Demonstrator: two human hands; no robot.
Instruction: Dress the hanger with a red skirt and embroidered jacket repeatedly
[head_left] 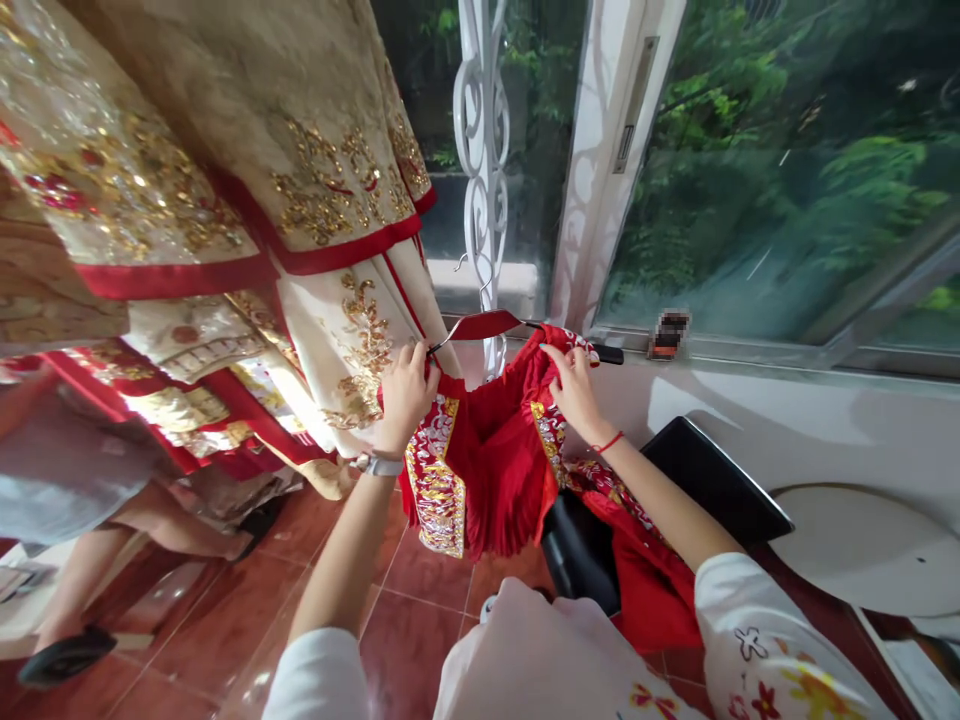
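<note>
A red embroidered garment point(502, 470) with pleated cloth and gold and silver bands hangs open in front of me, on a clothes hanger point(486, 325) with a dark red bar and metal hook. Closed around its left shoulder, beside the hanger's end, is my left hand point(409, 390), with a watch on the wrist. My right hand point(574, 388) grips the other shoulder, thumb on the cloth; a thin red string circles that wrist. The fingertips of both hands are partly hidden by the fabric. More red embroidered cloth point(652, 570) lies below my right forearm.
Cream and gold robes point(330, 190) with red trim hang at the left. Behind the hanger rises a white scrollwork post point(482, 130) before windows. A black flat panel point(712, 480) and a round white top point(870, 550) stand at right. A seated person's legs point(172, 525) show at left.
</note>
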